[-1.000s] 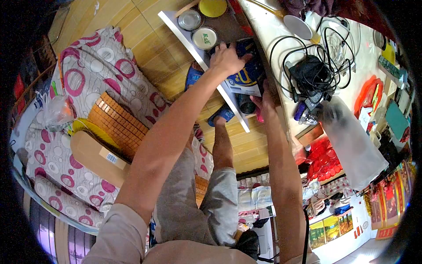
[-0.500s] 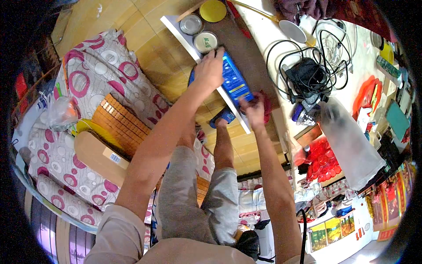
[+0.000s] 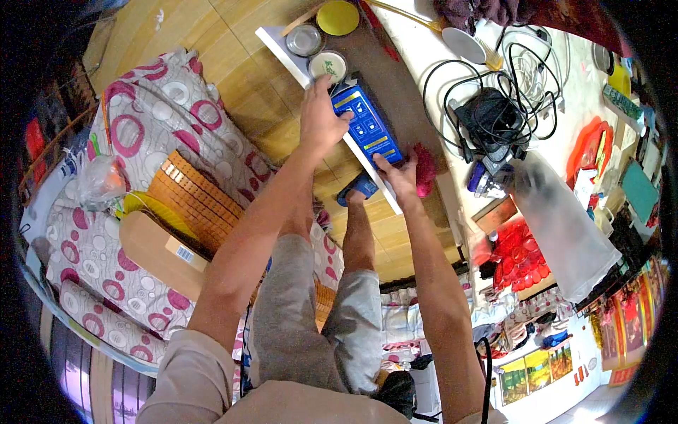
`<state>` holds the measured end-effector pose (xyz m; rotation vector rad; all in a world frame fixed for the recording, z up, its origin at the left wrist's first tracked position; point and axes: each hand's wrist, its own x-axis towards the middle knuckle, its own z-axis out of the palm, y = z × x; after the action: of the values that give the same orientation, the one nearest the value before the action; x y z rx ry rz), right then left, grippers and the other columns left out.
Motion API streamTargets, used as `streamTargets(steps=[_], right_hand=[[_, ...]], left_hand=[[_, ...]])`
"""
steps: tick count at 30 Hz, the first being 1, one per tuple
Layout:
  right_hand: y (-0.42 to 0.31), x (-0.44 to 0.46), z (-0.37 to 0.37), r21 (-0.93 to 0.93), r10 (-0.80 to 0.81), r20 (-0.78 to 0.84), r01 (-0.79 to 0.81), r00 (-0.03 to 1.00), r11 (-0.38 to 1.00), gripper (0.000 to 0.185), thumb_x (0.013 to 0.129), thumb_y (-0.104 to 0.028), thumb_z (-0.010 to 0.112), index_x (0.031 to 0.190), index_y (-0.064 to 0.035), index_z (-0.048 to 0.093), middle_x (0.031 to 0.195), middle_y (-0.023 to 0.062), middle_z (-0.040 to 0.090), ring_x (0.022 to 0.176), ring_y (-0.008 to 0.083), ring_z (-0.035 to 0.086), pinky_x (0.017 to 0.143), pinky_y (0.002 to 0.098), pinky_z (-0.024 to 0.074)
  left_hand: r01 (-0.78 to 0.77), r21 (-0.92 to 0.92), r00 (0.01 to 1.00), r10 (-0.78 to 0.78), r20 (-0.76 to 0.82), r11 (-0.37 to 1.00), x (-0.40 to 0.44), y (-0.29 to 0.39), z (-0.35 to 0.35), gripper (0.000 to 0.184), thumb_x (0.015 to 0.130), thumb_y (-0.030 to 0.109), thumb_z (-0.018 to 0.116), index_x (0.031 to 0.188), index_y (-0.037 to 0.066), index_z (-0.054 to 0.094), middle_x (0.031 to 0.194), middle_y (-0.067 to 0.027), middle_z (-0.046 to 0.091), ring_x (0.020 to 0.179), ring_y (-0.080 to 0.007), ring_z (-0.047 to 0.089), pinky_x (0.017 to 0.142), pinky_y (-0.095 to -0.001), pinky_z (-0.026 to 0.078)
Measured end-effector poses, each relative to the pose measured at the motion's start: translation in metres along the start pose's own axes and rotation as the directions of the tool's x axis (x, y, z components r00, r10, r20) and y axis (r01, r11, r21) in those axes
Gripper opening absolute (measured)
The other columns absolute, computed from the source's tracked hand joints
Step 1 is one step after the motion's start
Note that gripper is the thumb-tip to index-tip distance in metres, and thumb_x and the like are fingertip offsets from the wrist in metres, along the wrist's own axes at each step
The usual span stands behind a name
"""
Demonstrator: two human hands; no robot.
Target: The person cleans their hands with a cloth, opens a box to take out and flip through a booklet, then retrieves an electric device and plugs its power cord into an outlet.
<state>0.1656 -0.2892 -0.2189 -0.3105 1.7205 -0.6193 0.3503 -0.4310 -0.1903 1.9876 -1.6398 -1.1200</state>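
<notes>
A blue box (image 3: 366, 121) with white pictures and yellow strips lies slantwise in a pulled-out drawer with a white front (image 3: 289, 62). My left hand (image 3: 323, 120) is at the box's upper left side, thumb on its printed face, other fingers along the side by the drawer front. At the lower end, my right hand (image 3: 400, 177) holds the box with thumb and fingers apart around the corner. Close to the left fingertips stands a round container with a white lid and green writing (image 3: 328, 67). Beside my right hand is a pink item (image 3: 424, 169), partly covered.
A clear round container (image 3: 306, 40) and a yellow lid (image 3: 337, 18) sit at the drawer's far end. On the right, a tabletop carries tangled black cables (image 3: 494, 116), a plastic bag (image 3: 565, 233) and red items (image 3: 521, 256). Patterned fabric (image 3: 162, 106) covers furniture at left.
My left hand has slid off the box's top toward the drawer front. The box shows a different, picture-printed face and has moved slightly left. My right hand has shifted a little left with it.
</notes>
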Motion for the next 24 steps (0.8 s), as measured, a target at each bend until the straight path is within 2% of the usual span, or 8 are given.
streamTargets(steps=[4,6,13,16,19,21,23,24], right_hand=[[-0.018,-0.011,0.002,0.069,0.085,0.017,-0.086,0.996,0.994,0.093,0.074,-0.012,0.085,0.143,-0.0042,0.022,0.123,0.0174,0.057,0.103,0.0263,0.062,0.077,0.0395,0.0576],[-0.021,-0.013,0.006,0.128,0.161,0.017,-0.162,0.987,0.978,0.09,0.074,-0.015,0.086,0.14,-0.0036,0.026,0.121,0.0172,0.057,0.101,0.0254,0.062,0.075,0.0389,0.0576],[-0.015,-0.012,0.008,0.061,0.077,-0.023,-0.075,0.997,0.995,0.082,0.073,-0.023,0.088,0.134,-0.003,0.037,0.119,0.0143,0.059,0.097,0.0236,0.062,0.073,0.0383,0.0576],[-0.018,-0.015,0.004,0.249,0.172,-0.135,-0.135,0.976,0.959,0.078,0.073,-0.033,0.087,0.132,-0.0051,0.043,0.121,0.0119,0.059,0.098,0.023,0.063,0.071,0.0369,0.0573],[-0.034,-0.02,-0.008,0.28,0.298,-0.18,-0.241,0.937,0.929,0.079,0.074,-0.033,0.086,0.134,-0.0051,0.042,0.122,0.0117,0.058,0.098,0.0232,0.063,0.072,0.0357,0.0576],[-0.032,-0.022,-0.009,0.241,0.241,-0.154,-0.2,0.958,0.95,0.08,0.075,-0.036,0.085,0.136,-0.0058,0.042,0.121,0.011,0.059,0.097,0.0224,0.063,0.073,0.0338,0.0577],[-0.036,-0.028,-0.01,0.172,0.292,-0.051,-0.279,0.955,0.945,0.08,0.076,-0.039,0.084,0.135,-0.0055,0.042,0.117,0.01,0.061,0.095,0.0205,0.064,0.072,0.0314,0.0574],[-0.025,-0.018,-0.01,0.093,0.224,-0.078,-0.217,0.971,0.972,0.078,0.076,-0.038,0.083,0.134,-0.0047,0.043,0.113,0.0097,0.063,0.093,0.0193,0.064,0.071,0.0303,0.0574]], left_hand=[[-0.088,0.025,0.994,0.089,-0.058,0.996,0.0,-0.007,-0.003,0.071,0.067,0.006,0.082,0.129,0.003,0.048,0.121,-0.0199,0.06,0.116,-0.0376,0.055,0.1,-0.0418,0.043],[0.059,-0.038,0.994,-0.055,0.098,0.998,0.002,-0.004,-0.007,0.059,0.067,0.005,0.081,0.121,0.005,0.057,0.115,-0.0171,0.065,0.11,-0.0357,0.06,0.095,-0.042,0.047],[0.007,-0.017,0.989,-0.004,0.146,1.0,0.008,-0.006,-0.005,0.048,0.07,0.0,0.078,0.115,0.001,0.06,0.11,-0.0179,0.068,0.105,-0.0316,0.066,0.094,-0.0388,0.051],[-0.111,-0.049,0.978,0.118,0.174,0.993,0.014,-0.002,-0.007,0.045,0.071,0.003,0.078,0.114,0.001,0.061,0.107,-0.0184,0.067,0.105,-0.0337,0.065,0.093,-0.0399,0.051],[-0.181,0.116,0.972,0.16,0.171,0.977,0.015,0.014,-0.007,0.037,0.072,0.009,0.076,0.108,0.01,0.065,0.107,-0.0138,0.064,0.104,-0.0339,0.062,0.086,-0.0426,0.051],[-0.059,0.227,0.966,-0.002,0.26,0.972,0.017,0.014,0.001,0.036,0.073,0.009,0.076,0.107,0.01,0.062,0.109,-0.0127,0.062,0.105,-0.0341,0.061,0.087,-0.0432,0.05],[-0.085,0.264,0.956,0.004,0.294,0.961,0.017,0.004,0.006,0.036,0.074,0.008,0.075,0.106,0.01,0.06,0.11,-0.0129,0.062,0.104,-0.0348,0.061,0.088,-0.0436,0.05],[-0.072,0.219,0.958,0.007,0.287,0.973,0.016,0.003,0.006,0.036,0.074,0.007,0.075,0.106,0.01,0.061,0.11,-0.0134,0.062,0.104,-0.0351,0.061,0.088,-0.0438,0.05]])
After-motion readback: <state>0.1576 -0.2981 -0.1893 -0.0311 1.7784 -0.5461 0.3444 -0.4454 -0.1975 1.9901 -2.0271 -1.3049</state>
